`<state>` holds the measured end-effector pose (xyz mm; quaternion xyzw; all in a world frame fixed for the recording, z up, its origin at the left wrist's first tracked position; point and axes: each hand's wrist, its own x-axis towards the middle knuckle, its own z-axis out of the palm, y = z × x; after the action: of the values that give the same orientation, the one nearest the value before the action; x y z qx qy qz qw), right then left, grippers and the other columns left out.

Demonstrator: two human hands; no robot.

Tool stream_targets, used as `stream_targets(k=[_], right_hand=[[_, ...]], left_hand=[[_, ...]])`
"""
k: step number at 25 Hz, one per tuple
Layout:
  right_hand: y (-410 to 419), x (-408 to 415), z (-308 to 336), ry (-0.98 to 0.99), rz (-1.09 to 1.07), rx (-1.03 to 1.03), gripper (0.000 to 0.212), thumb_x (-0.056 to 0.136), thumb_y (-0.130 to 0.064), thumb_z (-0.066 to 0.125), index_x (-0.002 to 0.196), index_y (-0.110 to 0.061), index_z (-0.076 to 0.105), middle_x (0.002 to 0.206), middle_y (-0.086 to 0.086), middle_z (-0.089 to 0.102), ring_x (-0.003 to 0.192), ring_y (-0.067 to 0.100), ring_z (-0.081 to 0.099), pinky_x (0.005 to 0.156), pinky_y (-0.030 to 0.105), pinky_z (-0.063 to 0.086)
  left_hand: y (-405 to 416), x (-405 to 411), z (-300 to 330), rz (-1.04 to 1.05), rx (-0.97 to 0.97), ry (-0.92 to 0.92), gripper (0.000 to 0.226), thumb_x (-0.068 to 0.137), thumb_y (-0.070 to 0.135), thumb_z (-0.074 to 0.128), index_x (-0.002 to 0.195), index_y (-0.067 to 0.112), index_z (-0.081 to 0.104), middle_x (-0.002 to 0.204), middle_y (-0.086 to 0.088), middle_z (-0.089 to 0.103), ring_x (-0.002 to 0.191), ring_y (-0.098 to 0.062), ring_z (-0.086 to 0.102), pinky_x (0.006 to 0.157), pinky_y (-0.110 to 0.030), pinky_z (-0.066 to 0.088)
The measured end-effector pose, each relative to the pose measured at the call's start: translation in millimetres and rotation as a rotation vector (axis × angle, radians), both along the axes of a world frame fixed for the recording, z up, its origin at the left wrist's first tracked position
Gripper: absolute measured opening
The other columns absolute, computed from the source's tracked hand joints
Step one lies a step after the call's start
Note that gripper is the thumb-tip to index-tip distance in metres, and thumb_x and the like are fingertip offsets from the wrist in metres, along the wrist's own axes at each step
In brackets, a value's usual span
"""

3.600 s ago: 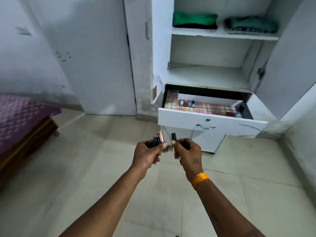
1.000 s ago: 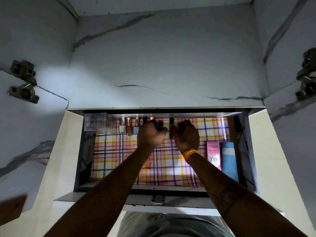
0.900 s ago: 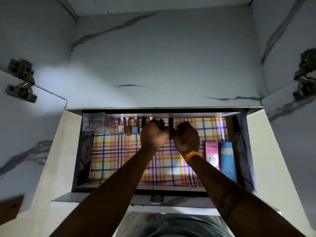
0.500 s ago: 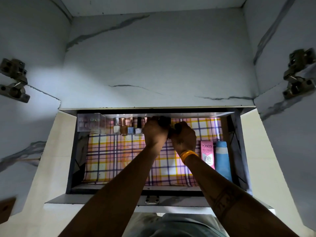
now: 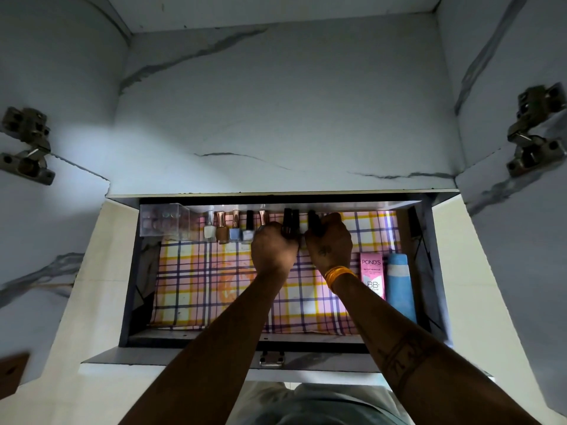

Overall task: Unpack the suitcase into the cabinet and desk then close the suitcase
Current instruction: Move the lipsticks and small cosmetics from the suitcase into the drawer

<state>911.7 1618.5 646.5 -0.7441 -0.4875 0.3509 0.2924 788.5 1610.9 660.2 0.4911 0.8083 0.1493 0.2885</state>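
Looking down from my head, I have both arms reaching into the open drawer [image 5: 285, 355] of the cabinet [image 5: 276, 102]. Its marble-patterned shelf edge overhangs the back of the drawer and hides the tops of the bottles there. Two metal hinges show, one on the left door [image 5: 26, 145] and one on the right door [image 5: 535, 130].

The drawer is lined with a checked cloth [image 5: 208, 286] in pink, yellow and purple. In its back left corner stands one clear plastic box [image 5: 164, 223] with small round things inside, too dim to name. Just beside it, along the back wall, I count five nail polish bottles [image 5: 228, 230] in a row, upright, touching or nearly so. Against the right wall lie one pink Pond's BB cream box [image 5: 372, 274] and one blue tube [image 5: 399, 286], side by side, touching.

My left hand [image 5: 274, 250] is curled round dark tubes [image 5: 291, 220], two of them poking up past my knuckles at the back of the drawer. My right hand [image 5: 329, 245], just beside it and touching it, is curled round one more dark tube [image 5: 314, 222]. An orange band [image 5: 337, 274] sits on my right wrist. My hands stand between the bottle row and the cream box.
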Motion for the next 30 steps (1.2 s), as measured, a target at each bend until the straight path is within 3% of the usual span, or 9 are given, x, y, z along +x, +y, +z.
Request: stream_targets(k=[4,7,10,13,18,20,22,26,30], right_hand=[[2.6,2.5,1.0,-0.037,0.047,-0.037,0.031,0.087,-0.029,0.081,0.099,-0.006,0.062,0.093,0.013,0.072,0.089,0.030,0.069,0.069,0.027,0.042],[4.9,10.0,1.1,-0.042,-0.007,-0.033,0.026,0.088,-0.028,0.081,0.095,-0.008,0.065,0.089,0.012,0.074,0.086,0.033,0.071,0.066,0.028,0.044],[1.3,13.4,-1.3,-0.041,0.008,-0.006,0.025,0.088,-0.027,0.080,0.097,-0.008,0.066,0.088,0.010,0.074,0.084,0.030,0.071,0.068,0.034,0.055],[-1.7,12.5,-8.6,-0.098,-0.014,0.020,0.022,0.090,-0.027,0.076,0.095,-0.009,0.066,0.090,0.012,0.071,0.086,0.032,0.070,0.070,0.039,0.058],[-0.6,16.7,-8.3,-0.041,-0.129,0.052,0.025,0.091,-0.034,0.074,0.092,-0.010,0.066,0.087,0.011,0.072,0.087,0.033,0.070,0.072,0.039,0.058],[4.1,18.1,-3.4,-0.024,-0.139,0.065,0.032,0.091,-0.037,0.075,0.104,-0.009,0.066,0.097,0.012,0.073,0.095,0.033,0.071,0.079,0.040,0.058],[7.4,20.4,-0.1,-0.043,-0.120,0.040,0.039,0.093,-0.038,0.073,0.113,-0.006,0.063,0.107,0.015,0.070,0.100,0.034,0.068,0.084,0.041,0.056],[-6.6,26.6,2.1,-0.194,0.117,0.067,0.025,0.087,-0.030,0.064,0.097,-0.008,0.064,0.094,0.014,0.065,0.090,0.035,0.063,0.076,0.040,0.054],[-18.5,26.6,1.9,-0.230,0.332,0.147,0.029,0.074,-0.013,0.062,0.102,-0.006,0.067,0.097,0.016,0.062,0.089,0.038,0.061,0.072,0.042,0.056]], left_hand=[[1.1,1.6,-12.7,-0.099,0.039,0.014,0.019,0.095,0.021,0.070,0.105,0.005,0.072,0.098,-0.013,0.071,0.094,-0.027,0.068,0.089,-0.040,0.055],[0.4,9.5,-17.7,-0.146,0.079,0.043,0.015,0.093,0.014,0.072,0.101,0.001,0.072,0.093,-0.015,0.069,0.088,-0.027,0.065,0.083,-0.024,0.039],[-3.1,8.2,-16.1,-0.161,0.155,0.099,0.023,0.087,0.014,0.080,0.104,0.001,0.071,0.094,-0.017,0.071,0.089,-0.030,0.068,0.083,-0.029,0.048],[-3.2,4.2,-6.0,-0.128,0.034,0.067,0.032,0.092,0.018,0.075,0.120,0.005,0.065,0.109,-0.013,0.069,0.103,-0.026,0.067,0.082,-0.025,0.045],[-12.0,0.1,-9.0,-0.270,0.161,0.079,0.034,0.084,0.029,0.085,0.107,0.009,0.071,0.088,-0.009,0.073,0.080,-0.022,0.071,0.066,-0.030,0.057],[-21.1,-2.6,-13.1,-0.372,0.221,0.124,0.035,0.078,0.024,0.091,0.102,0.006,0.072,0.085,-0.010,0.072,0.075,-0.025,0.071,0.061,-0.031,0.056],[-23.3,-3.7,-11.4,-0.450,0.184,0.175,0.046,0.078,0.025,0.091,0.113,0.004,0.069,0.096,-0.015,0.072,0.083,-0.029,0.072,0.067,-0.035,0.057],[-16.2,-12.6,-10.4,-0.549,0.118,0.282,0.055,0.091,0.035,0.076,0.137,0.012,0.057,0.126,-0.013,0.065,0.109,-0.029,0.067,0.081,-0.034,0.056],[-9.6,-22.8,-9.5,-0.610,0.121,0.320,0.058,0.090,0.037,0.076,0.139,0.013,0.056,0.132,-0.012,0.062,0.120,-0.033,0.061,0.092,-0.039,0.057]])
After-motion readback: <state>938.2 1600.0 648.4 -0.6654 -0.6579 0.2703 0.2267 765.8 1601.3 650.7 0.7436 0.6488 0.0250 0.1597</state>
